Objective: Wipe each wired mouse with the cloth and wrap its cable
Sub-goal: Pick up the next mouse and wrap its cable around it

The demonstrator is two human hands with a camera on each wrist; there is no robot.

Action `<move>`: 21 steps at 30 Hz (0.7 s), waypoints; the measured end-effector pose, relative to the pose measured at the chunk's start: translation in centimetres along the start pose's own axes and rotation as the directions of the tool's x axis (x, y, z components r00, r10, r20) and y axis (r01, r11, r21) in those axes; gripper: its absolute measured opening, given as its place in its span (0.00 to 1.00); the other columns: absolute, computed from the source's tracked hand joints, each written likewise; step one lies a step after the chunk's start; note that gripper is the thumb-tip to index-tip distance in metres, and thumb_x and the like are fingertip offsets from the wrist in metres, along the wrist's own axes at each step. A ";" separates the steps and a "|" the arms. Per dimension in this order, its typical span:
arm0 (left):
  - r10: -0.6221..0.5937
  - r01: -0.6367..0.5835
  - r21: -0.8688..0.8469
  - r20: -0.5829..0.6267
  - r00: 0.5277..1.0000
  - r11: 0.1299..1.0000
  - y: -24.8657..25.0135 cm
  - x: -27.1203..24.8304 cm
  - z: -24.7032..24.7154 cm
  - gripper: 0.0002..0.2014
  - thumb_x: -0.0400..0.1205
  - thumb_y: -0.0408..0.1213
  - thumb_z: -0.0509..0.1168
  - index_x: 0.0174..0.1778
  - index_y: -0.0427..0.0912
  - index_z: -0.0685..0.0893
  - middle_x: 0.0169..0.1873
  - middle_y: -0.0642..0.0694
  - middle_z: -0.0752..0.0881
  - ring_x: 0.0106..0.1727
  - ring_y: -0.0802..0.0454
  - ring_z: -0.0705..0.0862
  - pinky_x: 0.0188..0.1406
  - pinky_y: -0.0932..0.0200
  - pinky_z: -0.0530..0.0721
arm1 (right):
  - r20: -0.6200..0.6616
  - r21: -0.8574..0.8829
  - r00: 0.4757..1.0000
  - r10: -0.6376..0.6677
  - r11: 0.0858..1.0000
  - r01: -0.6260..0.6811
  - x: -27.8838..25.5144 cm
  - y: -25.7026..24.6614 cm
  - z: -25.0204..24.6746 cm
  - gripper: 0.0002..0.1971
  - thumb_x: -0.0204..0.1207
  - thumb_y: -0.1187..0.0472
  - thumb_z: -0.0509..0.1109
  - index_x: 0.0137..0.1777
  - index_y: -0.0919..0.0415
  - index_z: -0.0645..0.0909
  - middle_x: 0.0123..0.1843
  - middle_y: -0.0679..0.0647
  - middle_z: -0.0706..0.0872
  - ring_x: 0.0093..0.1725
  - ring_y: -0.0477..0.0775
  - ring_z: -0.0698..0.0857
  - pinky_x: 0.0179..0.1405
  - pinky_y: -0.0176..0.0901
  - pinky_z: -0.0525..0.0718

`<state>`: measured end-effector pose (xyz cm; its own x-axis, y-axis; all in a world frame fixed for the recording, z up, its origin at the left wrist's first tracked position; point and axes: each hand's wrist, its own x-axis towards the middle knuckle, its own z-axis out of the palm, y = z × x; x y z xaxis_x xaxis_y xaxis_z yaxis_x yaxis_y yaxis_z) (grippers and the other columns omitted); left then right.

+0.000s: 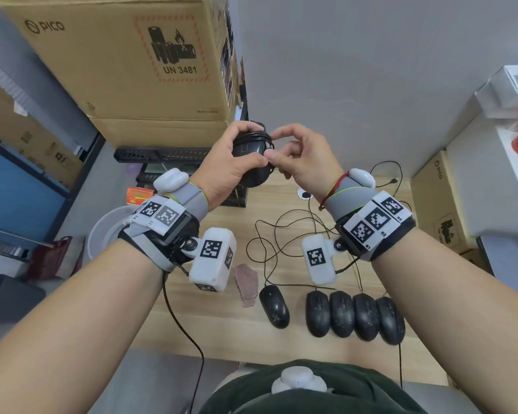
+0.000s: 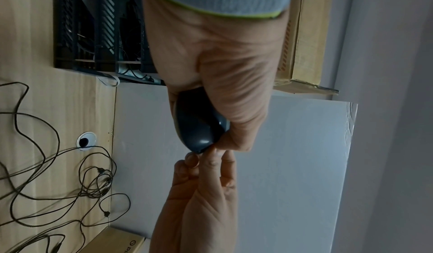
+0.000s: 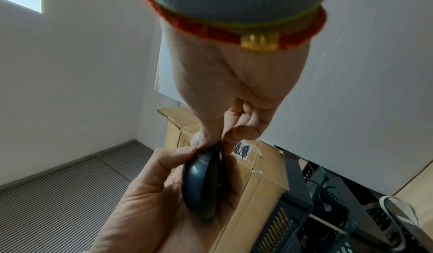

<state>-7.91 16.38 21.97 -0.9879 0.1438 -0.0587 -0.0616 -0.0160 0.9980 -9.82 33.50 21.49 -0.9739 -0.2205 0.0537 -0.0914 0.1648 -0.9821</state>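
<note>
My left hand [image 1: 234,162] grips a black wired mouse [image 1: 250,153] raised above the desk, its cable [image 1: 256,135] wound in coils around the body. My right hand [image 1: 290,156] pinches the cable end against the mouse with thumb and forefinger. The left wrist view shows the mouse [image 2: 199,125] in my palm with the right fingertips [image 2: 194,159] at its tip. From the right wrist the mouse [image 3: 199,184] appears edge-on. A pinkish cloth [image 1: 247,283] lies flat on the wooden desk. Several more black mice [image 1: 355,316] sit in a row near the front, one [image 1: 274,306] apart to their left.
Loose tangled cables [image 1: 287,234] spread over the desk [image 1: 219,327] behind the mice. A large cardboard box [image 1: 126,61] and a black rack [image 1: 162,155] stand at the back left. A white bowl [image 1: 108,231] sits at the left, a smaller box [image 1: 437,198] at the right.
</note>
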 end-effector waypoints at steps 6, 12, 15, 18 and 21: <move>0.012 -0.018 0.100 0.057 0.998 0.995 0.1 -0.2 -0.1 0.24 0.70 0.30 0.74 0.60 0.53 0.80 0.55 0.51 0.85 0.51 0.58 0.85 0.51 0.58 0.86 | 0.142 0.093 0.988 0.057 0.993 -0.071 -0.3 -0.4 -0.8 0.14 0.77 0.69 0.75 0.56 0.61 0.74 0.36 0.54 0.81 0.31 0.48 0.81 0.32 0.41 0.84; 0.034 -0.048 0.164 0.091 0.995 0.985 0.4 -0.3 0.2 0.26 0.69 0.29 0.75 0.60 0.53 0.80 0.57 0.52 0.83 0.52 0.60 0.84 0.53 0.62 0.85 | 0.135 0.209 0.990 0.046 0.975 -0.074 -1.0 -0.4 -0.7 0.11 0.77 0.72 0.74 0.52 0.64 0.74 0.41 0.59 0.78 0.36 0.57 0.80 0.35 0.42 0.87; 0.029 -0.038 0.138 0.069 0.997 0.990 0.4 -0.4 0.5 0.29 0.69 0.30 0.75 0.64 0.55 0.79 0.61 0.50 0.83 0.56 0.54 0.84 0.58 0.55 0.88 | 0.081 0.215 0.996 0.020 0.976 -0.037 -1.0 -0.6 -0.6 0.09 0.77 0.73 0.74 0.50 0.65 0.75 0.49 0.61 0.76 0.35 0.59 0.81 0.34 0.42 0.87; 0.028 -0.037 0.124 0.071 0.997 0.992 0.6 -0.4 0.8 0.32 0.69 0.28 0.75 0.67 0.56 0.78 0.63 0.48 0.82 0.58 0.50 0.84 0.58 0.47 0.90 | 0.033 0.229 0.999 -0.010 0.973 0.002 -1.1 -0.8 -0.5 0.10 0.77 0.73 0.74 0.47 0.64 0.74 0.52 0.61 0.75 0.31 0.57 0.82 0.32 0.41 0.86; 0.031 -0.042 0.128 0.082 0.996 0.991 0.7 -0.3 0.8 0.33 0.72 0.22 0.76 0.66 0.57 0.78 0.63 0.49 0.81 0.58 0.51 0.85 0.58 0.44 0.91 | -0.006 0.250 0.999 -0.035 0.968 0.036 -1.3 -0.8 -0.2 0.10 0.77 0.73 0.73 0.46 0.63 0.73 0.51 0.61 0.73 0.28 0.54 0.81 0.30 0.41 0.84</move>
<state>-7.50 17.13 22.67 -0.9743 0.2239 -0.0253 -0.0016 0.1053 0.9944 -8.50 33.85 22.25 -0.9713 -0.2205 0.0893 -0.0712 -0.0889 -0.9935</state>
